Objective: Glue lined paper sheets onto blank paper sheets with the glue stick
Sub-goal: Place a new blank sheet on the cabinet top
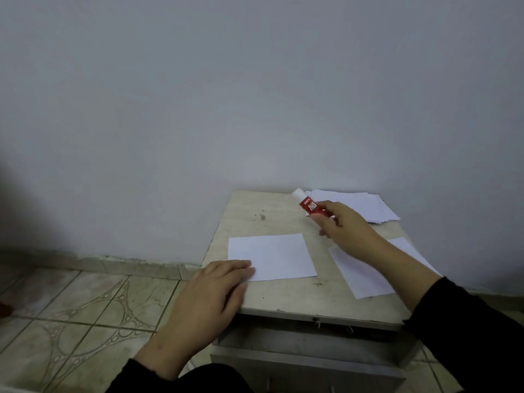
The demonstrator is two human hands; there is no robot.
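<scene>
White paper lies in three places on a small, scuffed beige table that stands against a pale grey wall. Taking the table as the landmark: one sheet sits flat near its front left corner, a second sheet lies near its front right edge, and a loose stack of sheets rests at its back right corner, close to the wall. Whether any sheet is lined cannot be told; all look plain from here.

The left hand rests at the table's front left corner, fingers straight and relaxed, fingertips pressing the near left corner of the first sheet. The right hand reaches over the middle right of the table and pinches a red glue stick by its lower end, the white cap pointing toward the back edge. The stick is tilted; whether it touches the table is unclear. The right forearm, in a dark sleeve, crosses above the second sheet.

Judging by looks, the paper is thin, light and floppy, and likely to slide on the smooth tabletop, so pinning a corner with flat fingers suits it well. The glue stick seems light, rigid and smooth; gripping round its barrel near the middle would give firmer control, and the cap seems to be on.

Patterned floor tiles lie to the left of the table, and an open drawer shows below its front edge.
</scene>
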